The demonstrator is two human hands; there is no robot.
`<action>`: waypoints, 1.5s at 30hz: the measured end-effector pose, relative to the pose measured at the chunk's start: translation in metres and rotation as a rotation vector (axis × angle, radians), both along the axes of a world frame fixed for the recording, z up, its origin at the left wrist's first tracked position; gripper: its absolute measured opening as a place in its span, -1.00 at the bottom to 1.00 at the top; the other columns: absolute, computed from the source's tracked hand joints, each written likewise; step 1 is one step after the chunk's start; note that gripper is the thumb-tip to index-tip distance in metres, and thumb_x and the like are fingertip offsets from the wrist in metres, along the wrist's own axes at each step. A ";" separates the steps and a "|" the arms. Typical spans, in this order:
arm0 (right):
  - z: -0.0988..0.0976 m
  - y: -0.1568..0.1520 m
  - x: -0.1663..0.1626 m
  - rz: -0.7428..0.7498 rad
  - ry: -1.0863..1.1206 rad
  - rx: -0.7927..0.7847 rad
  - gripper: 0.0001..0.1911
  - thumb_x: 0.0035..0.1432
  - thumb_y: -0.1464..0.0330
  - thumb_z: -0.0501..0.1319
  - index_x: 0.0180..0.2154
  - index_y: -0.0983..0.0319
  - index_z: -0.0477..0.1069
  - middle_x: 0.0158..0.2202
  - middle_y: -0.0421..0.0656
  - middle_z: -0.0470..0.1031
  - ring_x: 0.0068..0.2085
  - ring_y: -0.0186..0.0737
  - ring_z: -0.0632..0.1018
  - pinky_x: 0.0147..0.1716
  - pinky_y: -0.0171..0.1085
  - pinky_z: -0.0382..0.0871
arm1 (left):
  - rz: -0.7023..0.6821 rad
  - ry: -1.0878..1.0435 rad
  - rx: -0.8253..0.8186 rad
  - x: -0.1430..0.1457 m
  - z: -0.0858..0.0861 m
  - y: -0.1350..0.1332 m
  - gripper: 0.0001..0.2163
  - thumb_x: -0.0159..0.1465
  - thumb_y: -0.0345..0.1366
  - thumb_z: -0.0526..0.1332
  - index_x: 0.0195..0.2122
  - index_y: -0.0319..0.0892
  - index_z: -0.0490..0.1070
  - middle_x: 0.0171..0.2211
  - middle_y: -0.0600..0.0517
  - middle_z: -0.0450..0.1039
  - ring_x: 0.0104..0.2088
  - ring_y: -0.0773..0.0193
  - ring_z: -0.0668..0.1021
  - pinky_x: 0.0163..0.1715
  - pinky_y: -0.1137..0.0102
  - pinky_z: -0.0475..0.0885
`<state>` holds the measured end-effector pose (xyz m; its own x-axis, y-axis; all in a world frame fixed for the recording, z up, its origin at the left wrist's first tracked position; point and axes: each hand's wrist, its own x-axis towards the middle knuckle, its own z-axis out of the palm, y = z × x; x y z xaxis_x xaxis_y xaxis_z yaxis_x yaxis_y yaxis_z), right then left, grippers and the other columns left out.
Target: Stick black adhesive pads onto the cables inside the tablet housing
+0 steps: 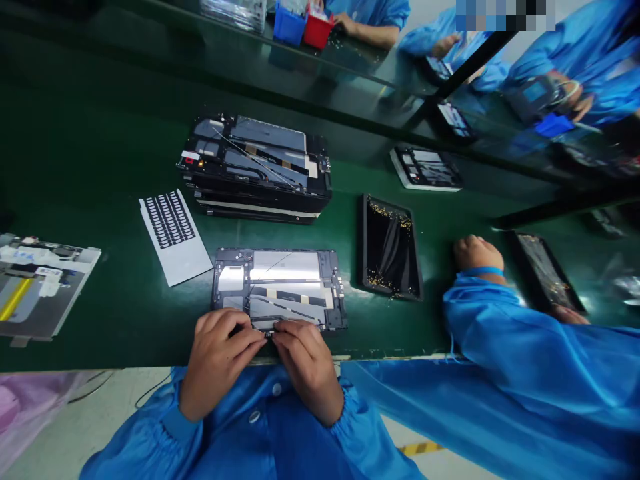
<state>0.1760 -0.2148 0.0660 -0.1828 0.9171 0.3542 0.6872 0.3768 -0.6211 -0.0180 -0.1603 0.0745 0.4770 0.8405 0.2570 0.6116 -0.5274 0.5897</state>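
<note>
1. In the head view, the person's left hand point(220, 359) and right hand point(307, 368) sit at the near edge of an opened tablet point(285, 279), which lies flat on a green workbench point(105, 313).
2. The fingertips point(253, 339) of both hands are pressed close together, pinching a small part point(267, 330) at that edge; it is too small to make out.
3. Just left of the tablet lies a white sheet of black pads point(173, 227). Beyond the tablet stands a stack of opened tablets point(255, 167).
4. To the right lies a black tablet cover point(389, 247) scattered with gold specks, near a co-worker's hand point(477, 253) and blue sleeve point(525, 340).
</note>
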 end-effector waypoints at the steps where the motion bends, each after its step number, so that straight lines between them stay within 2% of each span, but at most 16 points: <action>1: -0.004 -0.002 0.001 0.017 -0.013 0.033 -0.64 0.35 0.56 0.15 0.12 0.19 0.38 0.00 0.00 0.55 0.04 -0.07 0.56 0.04 0.00 0.53 | -0.021 0.001 -0.003 -0.003 -0.001 0.001 -0.92 0.38 -0.31 0.24 -0.22 -0.01 0.53 -0.23 0.05 0.51 -0.12 0.14 0.51 -0.12 0.19 0.30; 5: -0.017 -0.008 0.004 0.052 -0.118 0.180 -0.51 0.33 0.55 0.19 0.25 0.28 0.29 0.07 0.10 0.54 0.15 -0.02 0.53 0.14 0.06 0.51 | -0.086 -0.106 0.006 -0.015 -0.005 0.001 -0.87 0.37 -0.36 0.26 -0.08 -0.04 0.48 -0.13 0.03 0.54 -0.01 0.16 0.55 0.01 0.20 0.39; 10: -0.015 -0.007 0.000 0.061 -0.187 0.225 -0.61 0.30 0.49 0.24 0.15 0.34 0.41 0.05 0.13 0.54 0.10 0.01 0.55 0.07 0.02 0.56 | 0.047 -0.312 0.077 -0.025 -0.005 -0.006 -0.80 0.31 -0.49 0.28 -0.10 -0.07 0.45 -0.08 -0.01 0.51 0.09 0.15 0.53 0.08 0.22 0.47; 13: -0.006 -0.005 -0.003 0.060 -0.256 0.221 -0.68 0.33 0.42 0.23 0.09 0.27 0.47 0.08 0.09 0.52 0.03 0.05 0.55 -0.05 0.06 0.58 | 0.121 -0.246 0.149 -0.039 0.002 0.001 -0.79 0.31 -0.48 0.28 -0.09 -0.07 0.46 -0.08 0.00 0.51 0.08 0.15 0.54 0.10 0.22 0.46; 16: 0.006 0.006 -0.002 0.112 -0.214 0.183 -0.70 0.34 0.42 0.22 0.08 0.25 0.47 0.11 0.09 0.47 0.03 0.05 0.51 -0.09 0.05 0.55 | 0.252 -0.053 0.194 -0.066 0.012 0.029 -0.79 0.37 -0.38 0.23 0.01 -0.07 0.43 0.03 -0.05 0.50 0.13 0.12 0.51 0.16 0.17 0.40; 19: 0.024 0.038 -0.007 0.267 -0.121 0.087 -0.70 0.38 0.41 0.17 0.11 0.23 0.42 0.06 0.05 0.47 0.02 -0.03 0.50 -0.08 -0.04 0.51 | 0.322 0.114 0.161 -0.098 0.016 0.073 -0.66 0.42 -0.24 0.15 0.20 -0.10 0.30 0.25 -0.12 0.37 0.29 0.03 0.38 0.30 0.04 0.25; 23: 0.043 0.109 -0.042 0.481 -0.164 0.016 -0.82 0.40 0.41 0.14 -0.01 0.22 0.43 -0.12 -0.06 0.51 -0.12 -0.11 0.51 -0.11 -0.12 0.49 | 0.194 0.237 -0.052 -0.128 0.003 0.117 -0.41 0.39 -0.09 0.16 0.39 -0.06 0.03 0.38 -0.12 0.19 0.39 0.00 0.24 0.39 -0.10 -0.02; 25: 0.043 0.147 -0.068 0.506 -0.234 -0.010 -0.88 0.38 0.42 0.17 -0.08 0.24 0.44 -0.14 -0.05 0.50 -0.12 -0.10 0.50 -0.10 -0.13 0.47 | 0.171 0.226 -0.116 -0.133 -0.007 0.124 -0.36 0.38 -0.05 0.17 0.41 -0.04 -0.03 0.40 -0.10 0.15 0.40 0.03 0.22 0.40 -0.08 -0.05; 28: 0.035 0.193 -0.105 0.506 -0.341 -0.069 -0.91 0.32 0.46 0.24 -0.13 0.28 0.46 -0.13 -0.05 0.49 -0.10 -0.10 0.49 -0.08 -0.17 0.42 | 0.182 0.192 -0.125 -0.134 -0.016 0.123 -0.30 0.37 -0.05 0.19 0.43 -0.01 -0.13 0.40 -0.09 0.15 0.40 0.09 0.22 0.41 -0.05 -0.07; 32: 0.019 0.222 -0.135 0.521 -0.385 -0.104 -0.93 0.32 0.50 0.22 -0.20 0.28 0.49 -0.18 -0.07 0.50 -0.12 -0.16 0.50 -0.07 -0.23 0.38 | 0.181 0.172 -0.124 -0.134 -0.018 0.121 -0.23 0.35 -0.07 0.21 0.45 -0.03 -0.21 0.40 -0.11 0.17 0.39 0.11 0.25 0.41 -0.01 -0.05; 36: 0.007 0.232 -0.151 0.520 -0.398 -0.135 -0.87 0.34 0.51 0.15 -0.20 0.32 0.48 -0.19 0.00 0.50 -0.13 -0.13 0.50 -0.06 -0.19 0.37 | 0.185 0.174 -0.122 -0.134 -0.019 0.122 -0.24 0.34 -0.08 0.23 0.44 -0.04 -0.18 0.41 -0.12 0.13 0.38 0.10 0.27 0.41 -0.01 -0.05; 38: 0.010 0.235 -0.155 0.524 -0.386 -0.151 -0.89 0.33 0.52 0.15 -0.19 0.34 0.46 -0.21 0.01 0.50 -0.14 -0.11 0.50 -0.05 -0.16 0.37 | 0.186 0.178 -0.122 -0.134 -0.019 0.123 -0.22 0.34 -0.07 0.23 0.45 -0.04 -0.20 0.41 -0.13 0.13 0.38 0.10 0.28 0.41 -0.01 -0.05; 40: 0.022 0.233 -0.152 0.532 -0.363 -0.160 -0.92 0.32 0.52 0.16 -0.20 0.32 0.43 -0.23 -0.02 0.49 -0.15 -0.13 0.50 -0.05 -0.17 0.37 | 0.186 0.182 -0.124 -0.134 -0.019 0.123 -0.22 0.34 -0.05 0.22 0.45 -0.05 -0.21 0.41 -0.13 0.13 0.38 0.08 0.27 0.41 -0.01 -0.04; 42: 0.044 0.221 -0.136 0.526 -0.273 -0.149 -0.93 0.36 0.48 0.12 -0.21 0.27 0.38 -0.22 -0.07 0.47 -0.15 -0.18 0.48 -0.06 -0.22 0.38 | 0.187 0.187 -0.121 -0.135 -0.019 0.123 -0.24 0.35 -0.01 0.20 0.45 -0.04 -0.18 0.41 -0.12 0.12 0.38 0.06 0.26 0.41 -0.03 -0.04; 45: 0.075 0.176 -0.077 0.430 0.057 -0.100 -0.87 0.44 0.39 0.03 -0.22 0.19 0.30 -0.19 -0.11 0.42 -0.13 -0.21 0.46 -0.09 -0.24 0.38 | 0.164 0.177 -0.096 -0.138 -0.017 0.123 -0.33 0.38 0.01 0.14 0.43 -0.03 -0.07 0.41 -0.09 0.13 0.40 0.03 0.21 0.41 -0.06 -0.02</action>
